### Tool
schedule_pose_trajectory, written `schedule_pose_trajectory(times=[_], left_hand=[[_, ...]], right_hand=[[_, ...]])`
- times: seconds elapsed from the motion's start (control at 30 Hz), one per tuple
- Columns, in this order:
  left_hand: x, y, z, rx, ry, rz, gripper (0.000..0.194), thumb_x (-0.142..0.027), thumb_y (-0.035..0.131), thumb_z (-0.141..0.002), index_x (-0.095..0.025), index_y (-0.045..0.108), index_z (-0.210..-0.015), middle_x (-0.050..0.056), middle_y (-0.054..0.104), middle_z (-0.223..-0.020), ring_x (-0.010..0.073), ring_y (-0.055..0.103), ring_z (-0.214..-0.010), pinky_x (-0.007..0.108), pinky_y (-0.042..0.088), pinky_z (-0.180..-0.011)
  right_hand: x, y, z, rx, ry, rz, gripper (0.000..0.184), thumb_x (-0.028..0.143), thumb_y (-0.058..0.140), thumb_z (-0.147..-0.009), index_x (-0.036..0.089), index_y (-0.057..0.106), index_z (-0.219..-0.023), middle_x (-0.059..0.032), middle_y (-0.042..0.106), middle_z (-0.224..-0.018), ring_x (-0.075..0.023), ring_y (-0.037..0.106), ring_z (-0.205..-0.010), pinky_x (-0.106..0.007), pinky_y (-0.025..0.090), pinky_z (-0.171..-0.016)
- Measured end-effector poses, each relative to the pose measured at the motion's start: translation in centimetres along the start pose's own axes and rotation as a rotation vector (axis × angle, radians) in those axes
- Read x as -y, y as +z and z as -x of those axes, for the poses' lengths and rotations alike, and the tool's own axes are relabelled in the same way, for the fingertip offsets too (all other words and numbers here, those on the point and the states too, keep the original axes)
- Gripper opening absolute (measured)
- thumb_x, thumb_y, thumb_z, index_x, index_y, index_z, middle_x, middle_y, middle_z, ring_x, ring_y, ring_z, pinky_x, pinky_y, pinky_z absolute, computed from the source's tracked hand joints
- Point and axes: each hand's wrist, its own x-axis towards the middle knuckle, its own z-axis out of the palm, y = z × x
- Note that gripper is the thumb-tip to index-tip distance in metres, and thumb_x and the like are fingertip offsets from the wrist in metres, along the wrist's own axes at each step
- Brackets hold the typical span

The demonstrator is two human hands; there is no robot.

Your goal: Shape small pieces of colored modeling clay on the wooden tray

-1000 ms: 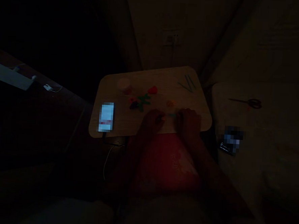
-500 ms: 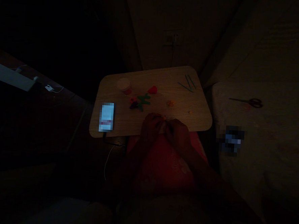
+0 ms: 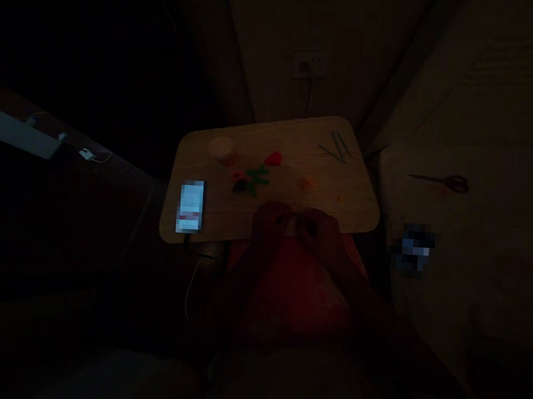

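Observation:
At the front edge of a small wooden-topped table (image 3: pixel 211 220), my left hand (image 3: pixel 269 221) and my right hand (image 3: pixel 319 230) meet with their fingers curled and pinched. Something small and orange (image 3: pixel 293 209) shows between the fingertips, too dark to name. Just beyond the hands lie small orange pieces (image 3: pixel 306 183). Further left are green pieces (image 3: pixel 257 176), a dark piece (image 3: pixel 239 186), a pinkish-red piece (image 3: pixel 238 175) and a bright red rounded piece (image 3: pixel 273 158).
A lidded tub (image 3: pixel 222 151) stands at the table's back left, with a lit phone (image 3: pixel 191 207) in front of it. Thin green sticks (image 3: pixel 337 147) lie at the back right. Scissors (image 3: pixel 455 183) rest on a pale surface to the right. A white cable (image 3: pixel 189 288) hangs below the table.
The picture has grown darker and the view has shifted slightly. My hands stay together in nearly the same place, with only a slight change in the fingers.

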Motion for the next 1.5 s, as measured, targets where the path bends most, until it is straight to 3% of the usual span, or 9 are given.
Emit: schedule_pose_trajectory(times=[0.13,0.4,0.7,1.03,1.17,1.3,1.5], left_hand=[[0.0,0.1,0.0,-0.01,0.014,-0.013,0.01,-0.014,0.075,-0.091,-0.022,0.08,-0.096,0.006,0.082,-0.102,0.023,0.075,-0.1,0.044,0.061,-0.096],[0.0,-0.2,0.1,-0.003,0.025,0.002,0.015,-0.009,0.072,-0.09,-0.021,0.079,-0.094,0.005,0.081,-0.101,0.0222,0.074,-0.097,0.043,0.06,-0.095],[0.0,0.0,0.1,-0.007,0.043,-0.018,0.013,-0.012,0.074,-0.09,-0.021,0.079,-0.096,0.006,0.081,-0.102,0.0229,0.074,-0.1,0.044,0.06,-0.097],[0.1,-0.1,0.0,0.0,0.068,-0.02,0.014,-0.009,0.071,-0.09,-0.021,0.076,-0.096,0.005,0.08,-0.103,0.0221,0.072,-0.1,0.04,0.057,-0.096],[-0.2,-0.1,-0.3,-0.004,0.032,-0.103,0.006,-0.018,0.074,-0.09,-0.021,0.072,-0.095,0.006,0.076,-0.103,0.0247,0.067,-0.102,0.041,0.053,-0.098],[-0.4,-0.1,-0.8,-0.024,-0.035,-0.187,0.011,-0.027,0.078,-0.088,-0.021,0.069,-0.09,0.006,0.072,-0.098,0.0259,0.064,-0.099,0.041,0.05,-0.097],[0.0,0.0,-1.1,-0.023,-0.092,0.014,0.005,-0.023,0.073,-0.091,-0.02,0.069,-0.091,0.005,0.075,-0.096,0.0223,0.068,-0.095,0.036,0.054,-0.092]], right_hand=[[0.1,0.2,0.1,-0.07,0.091,0.008,0.011,0.024,0.058,-0.086,0.02,0.067,-0.084,-0.0066,0.07,-0.08,-0.0197,0.061,-0.07,-0.031,0.044,-0.068],[1.2,0.0,-0.4,0.031,-0.078,0.095,0.017,0.018,0.053,-0.09,0.019,0.066,-0.08,-0.0087,0.068,-0.083,-0.0206,0.061,-0.075,-0.032,0.043,-0.071],[1.5,0.0,0.2,-0.022,0.032,0.205,0.017,0.017,0.053,-0.092,0.017,0.067,-0.082,-0.0113,0.07,-0.086,-0.0218,0.06,-0.076,-0.033,0.042,-0.071],[1.0,0.5,-0.2,0.038,-0.067,0.086,0.015,0.011,0.057,-0.087,0.018,0.066,-0.078,-0.0081,0.068,-0.082,-0.0197,0.059,-0.073,-0.031,0.041,-0.07],[0.8,0.7,0.0,-0.013,-0.026,0.095,0.016,0.015,0.055,-0.091,0.018,0.068,-0.083,-0.0096,0.069,-0.086,-0.0211,0.06,-0.075,-0.032,0.041,-0.071],[0.4,0.6,0.5,-0.111,0.038,0.134,0.014,0.016,0.054,-0.091,0.018,0.067,-0.086,-0.0114,0.07,-0.089,-0.0231,0.061,-0.079,-0.034,0.043,-0.073],[0.0,0.2,0.8,-0.16,0.047,0.13,0.01,0.017,0.056,-0.09,0.019,0.065,-0.085,-0.0099,0.069,-0.087,-0.0229,0.061,-0.079,-0.034,0.044,-0.073]])
